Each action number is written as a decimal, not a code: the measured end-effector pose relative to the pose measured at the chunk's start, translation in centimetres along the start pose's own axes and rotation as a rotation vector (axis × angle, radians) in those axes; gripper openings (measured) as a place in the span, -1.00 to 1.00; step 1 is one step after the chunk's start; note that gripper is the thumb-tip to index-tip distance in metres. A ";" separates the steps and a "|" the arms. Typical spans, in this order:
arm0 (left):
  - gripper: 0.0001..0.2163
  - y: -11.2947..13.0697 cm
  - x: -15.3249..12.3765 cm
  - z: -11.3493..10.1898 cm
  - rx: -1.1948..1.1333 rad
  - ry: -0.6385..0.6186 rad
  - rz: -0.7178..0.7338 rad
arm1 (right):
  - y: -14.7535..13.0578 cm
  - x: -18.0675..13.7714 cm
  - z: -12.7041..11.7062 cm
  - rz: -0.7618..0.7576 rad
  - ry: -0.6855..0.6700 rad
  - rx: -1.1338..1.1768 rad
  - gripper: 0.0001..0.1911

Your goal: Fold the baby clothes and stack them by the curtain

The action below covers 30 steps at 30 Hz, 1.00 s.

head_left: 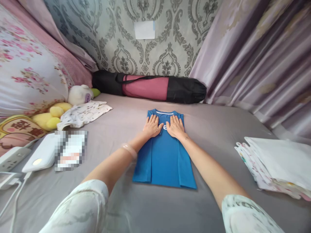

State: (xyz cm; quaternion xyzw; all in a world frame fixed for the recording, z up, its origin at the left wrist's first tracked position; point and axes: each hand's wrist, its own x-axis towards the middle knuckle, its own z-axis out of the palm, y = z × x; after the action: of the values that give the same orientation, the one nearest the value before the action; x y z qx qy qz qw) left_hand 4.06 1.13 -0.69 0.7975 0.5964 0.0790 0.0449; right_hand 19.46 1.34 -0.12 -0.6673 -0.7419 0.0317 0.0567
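A blue shirt [165,158] lies on the grey bed sheet [213,129], its sides folded in so that it forms a narrow strip with the collar at the far end. My left hand [152,126] rests flat on its upper part, fingers stretched out. My right hand [175,127] lies flat right beside it, also on the shirt's upper part, fingers spread. Neither hand holds anything. A pale bracelet [130,150] sits on my left wrist.
A stack of folded light clothes [277,168] lies at the right. A small patterned white garment [82,115] and plush toys [60,111] lie at the left, with a white power bank [40,157] and cables nearer. A pink mat in a black bag [150,86] lies along the wall.
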 end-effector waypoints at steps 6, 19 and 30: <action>-0.34 0.0 -0.6 -1.9 -0.031 -0.018 -0.026 | 0.4 -0.6 -1.6 -0.021 -0.047 0.054 -0.33; -0.33 0.4 -11.1 -2.3 -0.004 -0.065 0.002 | 0.5 -10.2 -1.0 -0.171 -0.021 0.051 -0.29; -0.29 2.0 -18.5 -3.5 -0.022 -0.117 0.158 | 0.8 -18.6 -2.4 -0.247 -0.091 0.105 -0.25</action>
State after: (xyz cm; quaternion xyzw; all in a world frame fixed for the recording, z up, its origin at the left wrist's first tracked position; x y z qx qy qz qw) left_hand 0.19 -17.27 1.69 0.8448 0.5271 0.0419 0.0820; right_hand 22.46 -17.14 1.34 -0.5649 -0.8176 0.0933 0.0613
